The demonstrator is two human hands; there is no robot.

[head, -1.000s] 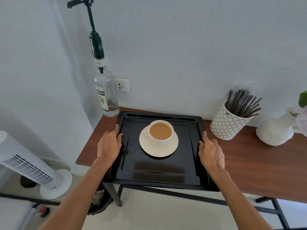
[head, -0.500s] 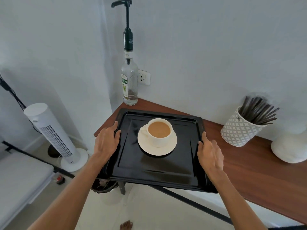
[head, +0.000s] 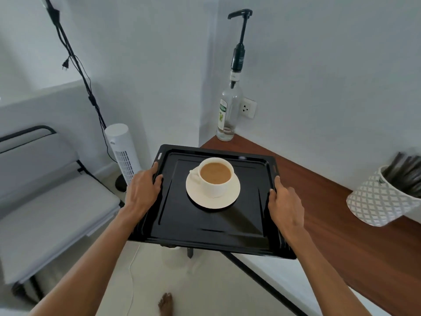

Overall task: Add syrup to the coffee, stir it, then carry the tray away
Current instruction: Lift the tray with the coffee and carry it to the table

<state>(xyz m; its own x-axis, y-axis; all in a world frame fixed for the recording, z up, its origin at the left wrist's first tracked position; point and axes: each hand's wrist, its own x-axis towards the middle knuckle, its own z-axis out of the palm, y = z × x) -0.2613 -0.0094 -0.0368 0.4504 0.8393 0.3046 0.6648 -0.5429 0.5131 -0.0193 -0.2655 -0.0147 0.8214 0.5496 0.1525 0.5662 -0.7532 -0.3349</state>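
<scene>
A black tray (head: pixel 211 233) is held in the air, mostly past the left end of the wooden table (head: pixel 319 201). On it stands a white cup of milky coffee (head: pixel 215 176) on a white saucer (head: pixel 200 197). My left hand (head: pixel 142 190) grips the tray's left rim and my right hand (head: pixel 284 205) grips its right rim. The clear syrup bottle (head: pixel 227 115) with a tall black pump stands at the table's far corner, behind the tray.
A patterned white pot of dark stirrers (head: pixel 385 197) sits on the table at the right. To the left are a white tower fan (head: pixel 123 153), hanging cables (head: pixel 75 65) and a grey cushioned seat (head: pixel 50 213). A bare foot (head: pixel 165 304) shows on the floor below.
Both hands have lifted the tray off the table and swung it left with the cup on it. The view has turned left, so the bottle and pot now lie further right.
</scene>
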